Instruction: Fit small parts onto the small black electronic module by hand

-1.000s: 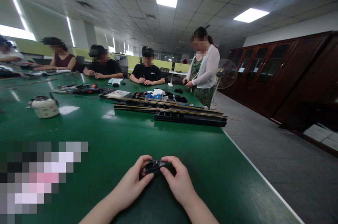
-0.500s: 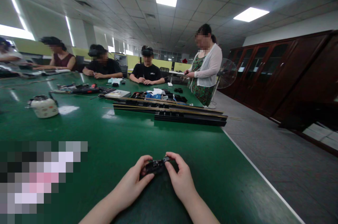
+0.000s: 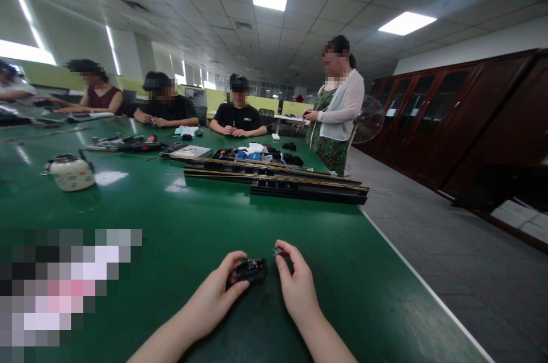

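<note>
My left hand (image 3: 225, 286) is closed on a small black plastic part (image 3: 252, 270) with a hollow, detailed upper side. Thumb and fingers grip its left end, low over the green table (image 3: 180, 237). Just to the right, my right hand (image 3: 295, 280) pinches a small dark grey block-like piece (image 3: 278, 251) between thumb and fingertips. A short gap separates this piece from the black part. What exactly the two pieces are is too small to make out.
Long black rails (image 3: 308, 190) with thin brass-coloured rods lie across the table ahead. Behind them are tools (image 3: 132, 143) and a box (image 3: 188, 152). A white pot-like flask (image 3: 71, 172) stands left. Several people sit opposite; one person (image 3: 338, 95) stands at the right corner.
My right hand has moved slightly right and up, taking the small grey piece away from the black part. My left hand has stayed put. The standing person has shifted a little right.
</note>
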The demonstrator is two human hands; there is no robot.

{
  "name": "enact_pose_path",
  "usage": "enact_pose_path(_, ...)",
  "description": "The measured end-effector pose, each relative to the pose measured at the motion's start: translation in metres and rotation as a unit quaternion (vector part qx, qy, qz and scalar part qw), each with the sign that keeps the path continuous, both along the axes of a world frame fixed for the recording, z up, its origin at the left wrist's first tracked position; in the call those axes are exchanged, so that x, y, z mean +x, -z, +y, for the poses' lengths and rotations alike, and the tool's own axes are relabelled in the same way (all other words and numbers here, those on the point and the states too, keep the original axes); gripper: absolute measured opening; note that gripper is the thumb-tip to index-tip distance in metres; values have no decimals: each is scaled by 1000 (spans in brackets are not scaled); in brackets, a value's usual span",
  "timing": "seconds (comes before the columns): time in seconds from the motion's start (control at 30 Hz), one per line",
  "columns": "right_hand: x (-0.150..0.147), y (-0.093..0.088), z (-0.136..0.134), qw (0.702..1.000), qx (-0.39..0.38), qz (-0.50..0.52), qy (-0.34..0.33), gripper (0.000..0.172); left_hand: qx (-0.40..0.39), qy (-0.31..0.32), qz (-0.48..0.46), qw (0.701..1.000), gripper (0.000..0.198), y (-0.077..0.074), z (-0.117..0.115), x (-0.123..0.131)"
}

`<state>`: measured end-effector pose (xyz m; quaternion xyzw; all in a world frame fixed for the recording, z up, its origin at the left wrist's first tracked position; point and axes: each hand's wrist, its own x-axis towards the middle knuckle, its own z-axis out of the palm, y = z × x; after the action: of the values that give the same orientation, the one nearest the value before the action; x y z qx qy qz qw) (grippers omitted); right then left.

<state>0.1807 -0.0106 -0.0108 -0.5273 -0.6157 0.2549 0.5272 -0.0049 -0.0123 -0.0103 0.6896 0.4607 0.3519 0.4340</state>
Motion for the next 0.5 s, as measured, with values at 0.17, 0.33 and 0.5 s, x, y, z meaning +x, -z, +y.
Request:
enact_pose_path(0.17, 1, 1, 0, 1000, 3, -8, 5, 24, -9, 8, -10, 1000, 34, 1, 1, 0)
enact_pose_path(0.33, 2, 2, 1, 1000, 12, -11, 24, 25, -15, 13, -15, 1000, 36, 2, 3, 1)
enact_pose_path(0.5, 2, 1, 1, 998, 19, -21, 51, 26, -8, -1, 6, 1000, 37, 2, 1, 0)
